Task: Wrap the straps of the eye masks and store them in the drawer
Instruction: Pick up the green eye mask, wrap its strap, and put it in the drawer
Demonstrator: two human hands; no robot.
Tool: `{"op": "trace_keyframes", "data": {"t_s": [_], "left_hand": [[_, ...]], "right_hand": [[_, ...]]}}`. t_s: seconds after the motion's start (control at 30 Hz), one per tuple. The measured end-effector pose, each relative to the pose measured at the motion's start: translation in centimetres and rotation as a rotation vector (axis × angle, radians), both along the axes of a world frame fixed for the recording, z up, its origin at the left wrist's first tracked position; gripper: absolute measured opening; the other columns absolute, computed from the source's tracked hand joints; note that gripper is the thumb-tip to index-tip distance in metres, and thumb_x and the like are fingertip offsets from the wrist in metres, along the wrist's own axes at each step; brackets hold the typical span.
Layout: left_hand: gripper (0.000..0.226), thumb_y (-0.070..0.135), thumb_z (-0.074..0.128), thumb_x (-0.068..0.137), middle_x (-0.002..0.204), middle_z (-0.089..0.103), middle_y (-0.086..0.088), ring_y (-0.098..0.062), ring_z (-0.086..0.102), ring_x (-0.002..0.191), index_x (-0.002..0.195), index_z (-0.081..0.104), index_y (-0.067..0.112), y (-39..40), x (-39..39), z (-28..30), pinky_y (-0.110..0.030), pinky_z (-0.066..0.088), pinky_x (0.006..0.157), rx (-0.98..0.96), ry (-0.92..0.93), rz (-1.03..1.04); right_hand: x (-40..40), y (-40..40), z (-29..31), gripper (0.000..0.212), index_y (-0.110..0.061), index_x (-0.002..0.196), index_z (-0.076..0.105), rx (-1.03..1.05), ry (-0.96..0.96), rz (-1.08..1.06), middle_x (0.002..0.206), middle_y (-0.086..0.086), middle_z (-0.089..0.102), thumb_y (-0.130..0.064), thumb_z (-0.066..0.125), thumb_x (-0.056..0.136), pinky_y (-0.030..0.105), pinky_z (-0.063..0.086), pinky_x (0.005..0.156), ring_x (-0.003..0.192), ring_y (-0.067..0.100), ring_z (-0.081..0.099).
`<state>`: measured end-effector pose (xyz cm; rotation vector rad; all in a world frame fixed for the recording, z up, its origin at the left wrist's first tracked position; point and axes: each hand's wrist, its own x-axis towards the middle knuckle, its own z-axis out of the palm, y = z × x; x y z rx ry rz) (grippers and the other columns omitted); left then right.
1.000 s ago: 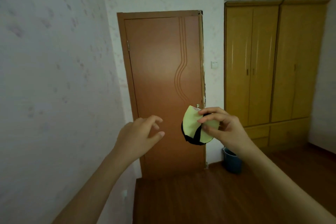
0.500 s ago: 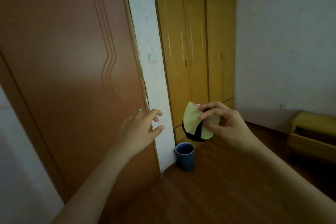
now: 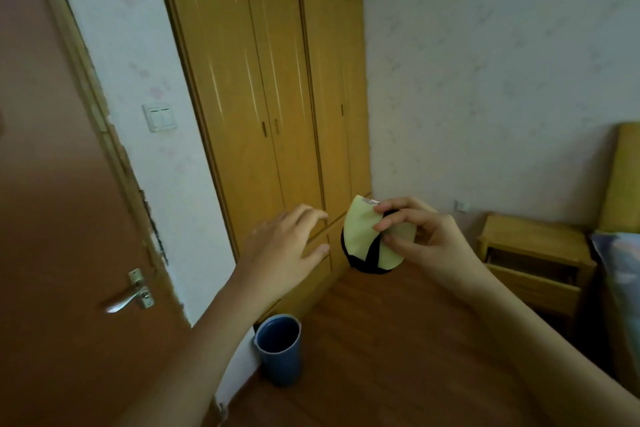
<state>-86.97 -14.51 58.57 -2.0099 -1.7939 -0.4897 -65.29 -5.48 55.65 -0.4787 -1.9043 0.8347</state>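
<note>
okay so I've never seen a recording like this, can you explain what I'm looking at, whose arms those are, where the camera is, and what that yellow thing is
There is no machine here. The camera sits on a person's head and looks forward and down, so the two bare arms reaching in from the bottom are that person's own. The wide lens bends the room's straight lines.

The right hand pinches a folded pale yellow eye mask with a black strap wrapped around it. The left hand hangs open beside it, holding nothing and not touching the mask.

Behind them stands a tall wooden wardrobe, with a brown door on the left. A blue bin sits on the wooden floor. On the right is a small bedside cabinet whose drawer stands partly open, likely where the mask will go.
</note>
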Motion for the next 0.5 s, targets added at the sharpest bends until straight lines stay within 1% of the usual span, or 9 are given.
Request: {"op": "trace_keyframes", "data": {"t_s": [0.07, 0.17, 0.23, 0.3, 0.37, 0.43, 0.5], "left_hand": [[0.046, 0.049, 0.045, 0.093, 0.137, 0.042, 0.018, -0.005, 0.052, 0.11, 0.135, 0.039, 0.031, 5.7, 0.0, -0.6, -0.026, 0.046, 0.083, -0.004, 0.004, -0.054], [0.047, 0.049, 0.045, 0.094, 0.139, 0.035, 0.018, -0.006, 0.052, 0.101, 0.136, 0.038, 0.03, 14.0, 0.7, -2.1, -0.023, 0.041, 0.077, -0.019, 0.034, -0.138], [0.048, 0.049, 0.045, 0.094, 0.142, 0.032, 0.018, -0.007, 0.053, 0.099, 0.137, 0.038, 0.031, 19.9, 1.6, -3.6, -0.023, 0.037, 0.073, -0.039, 0.037, -0.206], [0.049, 0.051, 0.044, 0.094, 0.144, 0.03, 0.018, -0.007, 0.054, 0.102, 0.138, 0.036, 0.032, 25.3, 2.9, -4.9, -0.024, 0.039, 0.075, -0.079, 0.032, -0.274], [0.05, 0.05, 0.044, 0.093, 0.145, 0.029, 0.018, -0.008, 0.052, 0.109, 0.139, 0.035, 0.033, 31.1, 4.8, -6.2, -0.027, 0.042, 0.081, -0.128, 0.022, -0.349], [0.05, 0.049, 0.045, 0.093, 0.144, 0.031, 0.017, -0.009, 0.051, 0.116, 0.139, 0.036, 0.033, 36.1, 7.0, -7.2, -0.03, 0.043, 0.086, -0.165, 0.015, -0.436], [0.049, 0.05, 0.045, 0.092, 0.143, 0.033, 0.017, -0.007, 0.05, 0.118, 0.138, 0.036, 0.034, 41.0, 9.9, -8.3, -0.029, 0.042, 0.086, -0.192, 0.022, -0.52]], "right_hand": [[0.5, 4.5, -0.4, 0.021, -0.014, 0.087, 0.074, -0.002, -0.004, -0.061, 0.117, 0.0, 0.062, 0.004, 0.066, 0.082, 0.03, 0.052, 0.093, 0.12, 0.004, 0.054], [1.5, 11.0, -1.3, 0.02, -0.013, 0.086, 0.074, -0.023, -0.021, -0.183, 0.115, -0.001, 0.063, 0.005, 0.066, 0.081, 0.036, 0.053, 0.092, 0.116, 0.002, 0.056], [2.7, 15.4, -2.3, 0.022, -0.015, 0.085, 0.074, -0.036, -0.036, -0.265, 0.114, -0.002, 0.063, 0.005, 0.067, 0.081, 0.036, 0.053, 0.093, 0.114, 0.0, 0.056], [4.2, 19.1, -3.3, 0.023, -0.018, 0.086, 0.074, -0.062, -0.055, -0.357, 0.114, -0.004, 0.063, 0.003, 0.068, 0.08, 0.036, 0.052, 0.095, 0.114, 0.0, 0.055], [6.4, 22.8, -4.4, 0.022, -0.018, 0.087, 0.074, -0.1, -0.073, -0.44, 0.114, -0.006, 0.062, 0.001, 0.068, 0.081, 0.037, 0.052, 0.094, 0.115, 0.003, 0.054], [8.7, 25.8, -5.3, 0.022, -0.019, 0.089, 0.074, -0.156, -0.078, -0.507, 0.115, -0.008, 0.061, 0.0, 0.067, 0.081, 0.036, 0.053, 0.093, 0.116, 0.005, 0.054], [11.4, 28.8, -6.6, 0.024, -0.021, 0.089, 0.073, -0.204, -0.091, -0.576, 0.115, -0.01, 0.06, 0.0, 0.066, 0.081, 0.035, 0.053, 0.092, 0.118, 0.006, 0.053]]}}
